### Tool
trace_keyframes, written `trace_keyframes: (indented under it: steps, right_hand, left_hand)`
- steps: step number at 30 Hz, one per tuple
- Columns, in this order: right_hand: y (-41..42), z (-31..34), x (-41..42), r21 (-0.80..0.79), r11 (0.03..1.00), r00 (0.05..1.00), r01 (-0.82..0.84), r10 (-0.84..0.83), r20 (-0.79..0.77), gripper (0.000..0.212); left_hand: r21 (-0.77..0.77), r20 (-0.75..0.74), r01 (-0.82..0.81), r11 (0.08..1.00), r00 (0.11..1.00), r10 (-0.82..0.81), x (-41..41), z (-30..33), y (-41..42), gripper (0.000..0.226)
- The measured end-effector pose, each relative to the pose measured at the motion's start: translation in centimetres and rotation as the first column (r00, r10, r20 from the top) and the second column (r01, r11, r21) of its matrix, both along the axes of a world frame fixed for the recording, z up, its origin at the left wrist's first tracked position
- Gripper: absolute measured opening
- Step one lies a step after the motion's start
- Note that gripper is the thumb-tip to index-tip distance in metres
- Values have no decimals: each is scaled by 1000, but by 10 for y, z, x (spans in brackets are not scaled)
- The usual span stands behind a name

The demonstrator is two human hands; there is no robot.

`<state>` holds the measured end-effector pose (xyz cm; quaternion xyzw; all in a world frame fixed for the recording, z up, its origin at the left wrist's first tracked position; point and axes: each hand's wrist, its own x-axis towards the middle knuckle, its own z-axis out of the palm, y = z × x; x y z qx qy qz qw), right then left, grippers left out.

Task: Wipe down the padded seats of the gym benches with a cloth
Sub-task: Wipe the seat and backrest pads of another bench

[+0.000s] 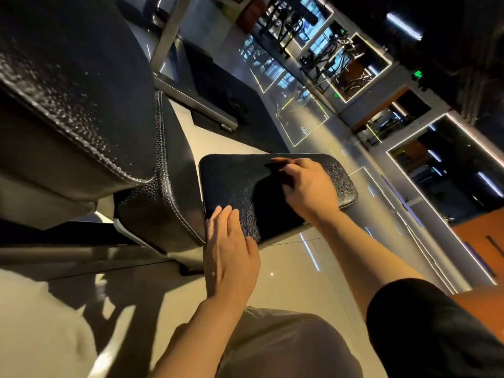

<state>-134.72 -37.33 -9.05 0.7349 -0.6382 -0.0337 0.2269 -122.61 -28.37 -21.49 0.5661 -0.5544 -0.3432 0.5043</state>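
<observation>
A black padded seat (231,173) of a gym bench lies at the centre of the view. On its middle is a dark cloth (268,197), hard to tell apart from the leather. My right hand (305,186) lies on the cloth with its fingers curled over the cloth's far edge. My left hand (231,249) is flat with straight fingers, and its fingertips touch the seat's near left corner. The bench's tilted black back pad (169,170) rises just left of the seat.
A second large black pad (68,85) fills the upper left. The floor (294,274) is glossy grey tile, with black rubber mats (226,85) and a metal frame post (169,36) behind the bench. Mirrored, light-framed walls (409,165) run along the right.
</observation>
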Motion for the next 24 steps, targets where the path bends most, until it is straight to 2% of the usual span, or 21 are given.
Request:
trace_keyframes:
  steps: [2,4,8,10,12,14,18,21,22,23,24]
  right_hand:
    - [1,11,-17,-104,977,981,188,-180,76,40]
    - [3,3,-10,-83,964,960,253,-240,142,41]
    - [8,-33,45,116,993,988,22,-39,147,43]
    - [13,-42,61,264,962,990,-77,41,137,44]
    - [13,-37,57,329,937,991,-115,85,104,44]
    - [9,-24,40,268,959,995,-92,77,68,41]
    - [2,8,-5,-60,996,995,72,-68,68,34]
    - [0,22,-2,-353,936,980,-3,73,185,30]
    - [-1,20,4,-379,924,975,-59,134,175,33]
    - [-1,15,11,-334,933,970,-133,192,150,37]
    - [0,6,16,-215,956,967,-197,226,116,40]
  left_hand:
    - [16,-5,6,1000,1000,-6,1,-1,0,51]
    - [19,-5,27,999,1000,-27,3,0,1,52]
    - [56,3,59,997,998,-60,6,4,0,54]
    - [99,24,58,993,998,-61,9,7,0,51]
    - [104,15,72,992,997,-74,10,8,0,48]
    - [70,-18,83,994,996,-82,12,9,-1,53]
    - [51,24,83,995,996,-85,11,9,-5,56]
    - [29,50,85,996,995,-87,10,12,-8,55]
    - [27,44,89,996,995,-90,10,13,-9,54]
    - [30,30,97,995,995,-98,10,13,-10,54]
    - [31,17,100,995,995,-100,10,14,-11,55]
